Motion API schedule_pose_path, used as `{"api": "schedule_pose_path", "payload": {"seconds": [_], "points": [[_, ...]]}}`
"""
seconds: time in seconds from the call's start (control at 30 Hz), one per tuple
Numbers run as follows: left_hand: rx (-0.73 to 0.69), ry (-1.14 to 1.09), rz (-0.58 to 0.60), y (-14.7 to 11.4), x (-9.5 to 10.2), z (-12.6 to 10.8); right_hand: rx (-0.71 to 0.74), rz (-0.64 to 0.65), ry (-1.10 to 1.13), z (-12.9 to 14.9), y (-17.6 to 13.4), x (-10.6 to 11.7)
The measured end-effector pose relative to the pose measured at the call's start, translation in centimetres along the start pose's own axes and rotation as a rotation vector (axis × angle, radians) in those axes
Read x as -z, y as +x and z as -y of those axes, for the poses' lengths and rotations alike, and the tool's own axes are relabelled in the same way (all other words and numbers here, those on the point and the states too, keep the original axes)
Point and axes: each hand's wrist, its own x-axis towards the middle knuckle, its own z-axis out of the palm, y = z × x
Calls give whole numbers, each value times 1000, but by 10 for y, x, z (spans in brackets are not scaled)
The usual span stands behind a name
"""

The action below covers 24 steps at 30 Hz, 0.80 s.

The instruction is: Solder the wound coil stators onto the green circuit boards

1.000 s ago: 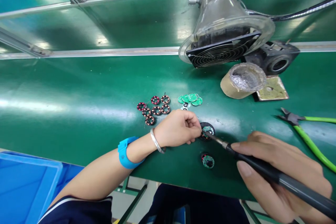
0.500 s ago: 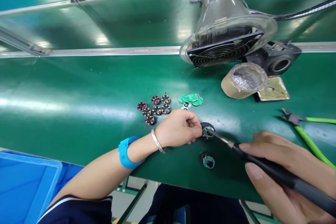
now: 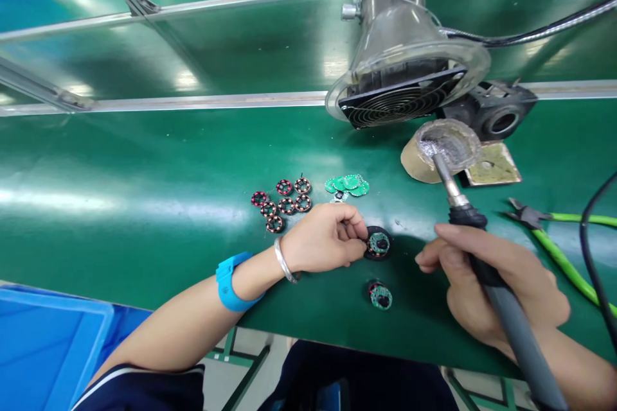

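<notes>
My left hand (image 3: 332,236) is closed, with thumb and fingertips pinched at the left edge of a small round circuit board on a wound coil (image 3: 378,244). That piece sits in a black round holder (image 3: 388,234) on the bench. A black-and-grey soldering iron (image 3: 515,334) is in the grip of my right hand (image 3: 501,279). Its metal tip reaches into the mouth of a tan cup (image 3: 414,162) with silvery, shiny stuff inside. Nearer me lies a second coil with a green board (image 3: 380,296).
Several copper-wound coil rings (image 3: 286,205) lie left of a pile of green round boards (image 3: 351,182). A fan hood (image 3: 405,103) hangs over the back. Right of the cup are a yellowish sponge tray (image 3: 494,164), a dark iron stand (image 3: 501,117) and green-handled cutters (image 3: 562,253).
My right hand has swung the soldering iron away from the board and up to the cup, its tip now inside. My left hand keeps its pinch at the board. The view has shifted slightly.
</notes>
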Motion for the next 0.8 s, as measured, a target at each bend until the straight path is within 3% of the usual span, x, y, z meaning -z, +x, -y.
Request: {"api": "schedule_pose_path", "payload": {"seconds": [0.07, 0.17, 0.27, 0.47, 0.8], "points": [[-110, 135, -37, -2, 0, 1, 33, -1, -51, 0, 2, -2], [-253, 299, -87, -4, -3, 5, 88, 101, -133, 2, 9, -7], [-325, 336, -88, -2, -5, 9, 116, 217, -156, 2, 14, -12], [-449, 354, -38, 8, 1, 12, 143, 272, -122, -4, 11, -18], [-320, 297, -130, -19, -2, 6, 147, 278, -130, -3, 12, -16]]}}
